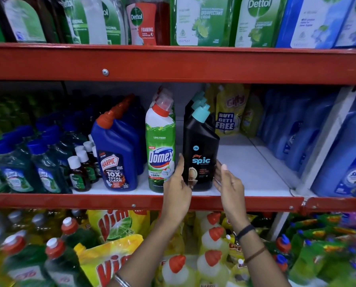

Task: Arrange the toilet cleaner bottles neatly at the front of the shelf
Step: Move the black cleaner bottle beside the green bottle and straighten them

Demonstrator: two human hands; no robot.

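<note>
Right now the black Spic bottle (pixel 200 156) stands upright at the front edge of the white shelf (pixel 253 175), at centre frame, with its long axis vertical and its label facing out. Both hands flank its lower half. The left hand (pixel 178 183) comes up from below, its fingers extended along the bottle's left side, touching it or nearly so. The right hand (pixel 227 183) is open, palm turned toward the bottle's right side, fingers spread and just beside it. Neither hand is closed round the bottle; they are held wide, bracketing it, and I cannot tell how firmly either one presses.

More black bottles with teal caps (pixel 200 102) queue directly behind the front one, running toward the back of the shelf. Just to the left stands the green Domex bottle (pixel 160 150), also at the front with its own row behind, and the gap between it and the black bottle is narrow, so the left hand has little room there. Further left is the blue Harpic bottle (pixel 117 158), likewise at the front.

To the right of the black bottle the shelf lies bare up to the blue bottles (pixel 297 131) at the right of the frame, with yellow pouches (pixel 231 112) set at the back. Any nudge sideways looks freer toward that side. The red shelf lip (pixel 131 200) runs just below the bottle's base, so a pull forward has little margin.
</note>
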